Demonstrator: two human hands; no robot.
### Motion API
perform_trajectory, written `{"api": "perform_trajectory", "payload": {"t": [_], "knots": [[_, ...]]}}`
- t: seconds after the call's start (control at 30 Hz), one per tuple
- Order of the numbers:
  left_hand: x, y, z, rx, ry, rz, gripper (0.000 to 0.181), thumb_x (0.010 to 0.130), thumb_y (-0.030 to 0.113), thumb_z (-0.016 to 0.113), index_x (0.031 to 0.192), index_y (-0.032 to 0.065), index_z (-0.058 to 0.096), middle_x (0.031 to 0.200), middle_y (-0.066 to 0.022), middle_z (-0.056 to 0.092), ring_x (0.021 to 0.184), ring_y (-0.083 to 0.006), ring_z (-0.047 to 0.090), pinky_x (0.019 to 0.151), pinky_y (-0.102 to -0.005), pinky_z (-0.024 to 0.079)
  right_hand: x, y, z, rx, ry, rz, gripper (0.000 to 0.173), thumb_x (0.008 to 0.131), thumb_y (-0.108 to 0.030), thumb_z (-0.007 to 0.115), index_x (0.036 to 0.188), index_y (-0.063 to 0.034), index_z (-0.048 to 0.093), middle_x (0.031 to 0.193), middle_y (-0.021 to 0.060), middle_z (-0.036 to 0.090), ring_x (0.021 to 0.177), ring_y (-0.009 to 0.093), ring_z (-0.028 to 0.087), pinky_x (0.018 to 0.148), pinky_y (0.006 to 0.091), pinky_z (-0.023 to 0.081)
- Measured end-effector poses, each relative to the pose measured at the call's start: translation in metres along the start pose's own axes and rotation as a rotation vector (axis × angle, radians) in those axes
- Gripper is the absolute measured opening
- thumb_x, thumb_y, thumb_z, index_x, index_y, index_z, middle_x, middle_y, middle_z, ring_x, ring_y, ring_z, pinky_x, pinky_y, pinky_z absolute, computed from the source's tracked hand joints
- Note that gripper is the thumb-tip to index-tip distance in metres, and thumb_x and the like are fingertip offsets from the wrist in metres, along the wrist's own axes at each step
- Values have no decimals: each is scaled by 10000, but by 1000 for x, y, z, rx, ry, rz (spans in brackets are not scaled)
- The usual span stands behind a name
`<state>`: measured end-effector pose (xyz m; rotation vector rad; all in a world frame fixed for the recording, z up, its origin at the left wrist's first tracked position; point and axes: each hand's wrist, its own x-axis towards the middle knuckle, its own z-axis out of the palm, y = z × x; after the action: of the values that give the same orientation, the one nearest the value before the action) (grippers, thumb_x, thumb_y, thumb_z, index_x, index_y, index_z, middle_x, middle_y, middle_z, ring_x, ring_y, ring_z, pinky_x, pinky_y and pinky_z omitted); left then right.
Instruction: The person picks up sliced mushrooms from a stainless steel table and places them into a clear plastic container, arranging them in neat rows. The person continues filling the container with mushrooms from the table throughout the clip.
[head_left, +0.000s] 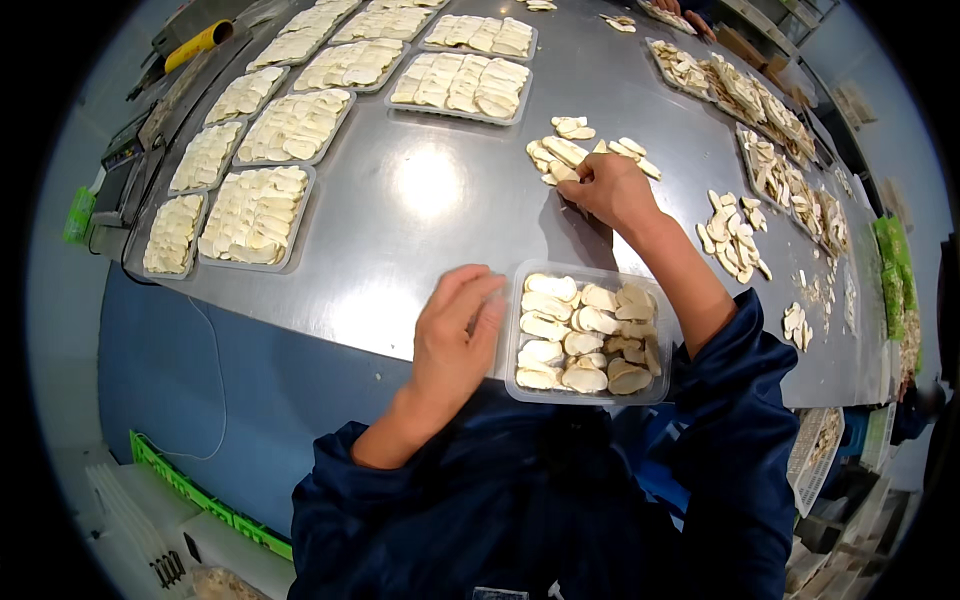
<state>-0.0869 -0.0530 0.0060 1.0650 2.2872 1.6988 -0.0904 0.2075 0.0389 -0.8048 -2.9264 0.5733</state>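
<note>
A clear plastic tray (513, 375) rests at the table's near edge, with pale mushroom slices (585, 375) laid in it in three overlapping columns. Just left of its rim, my left hand (454, 330) is slightly blurred and holds nothing, its thumb apart from the fingers. Beyond the tray, my right hand (611, 191) reaches down to a loose heap of mushroom slices (564, 152). Its thumb and fingers are bent together at the heap's near side, touching it. The hand hides what lies between its fingertips.
Several filled trays (255, 217) stand on the left and far side of the steel table (360, 195). Loose slices (731, 236) and piled trays (780, 176) lie on the right. Another person's hand (697, 22) shows at the far edge. A scale (120, 176) sits at left.
</note>
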Motion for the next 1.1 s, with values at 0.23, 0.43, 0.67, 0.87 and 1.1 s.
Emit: {"api": "perform_trajectory", "payload": {"t": [0.23,0.43,0.67,0.87,1.1], "knots": [[-5,-17,-9,-107,103,-75,178,916,99,586,1046,-13,635,1019,-71,602,781,-93,536,675,-216,447,-102,-25,-18,129,-43,-386,308,714,-224,744,934,-18,676,804,130,630,687,257,618,639,338,502],[-6,-8,-3,-70,10,-41,187,893,76,594,1052,-15,629,1008,-72,605,770,-107,550,678,-230,459,-145,-29,-11,44,-101,-524,292,713,-197,733,921,-10,648,813,142,630,733,312,624,662,386,508],[-7,-4,2,-30,-26,15,201,872,60,606,1059,-13,623,999,-90,603,777,-133,581,680,-247,486,-49,-4,-17,72,177,-214,227,801,-193,641,914,0,672,815,182,652,743,348,633,689,400,505],[3,-9,4,-69,51,-38,179,863,43,606,1030,-16,637,965,-66,613,704,-86,526,613,-215,444,25,19,10,-16,286,-191,232,796,-201,632,872,14,676,899,224,633,826,352,619,745,407,483],[1,-10,6,-32,80,-54,153,854,33,608,994,-14,650,940,-53,617,662,-74,506,598,-210,432,14,19,2,28,131,-32,236,749,-227,664,791,5,685,734,181,657,677,314,639,658,380,505]]}}
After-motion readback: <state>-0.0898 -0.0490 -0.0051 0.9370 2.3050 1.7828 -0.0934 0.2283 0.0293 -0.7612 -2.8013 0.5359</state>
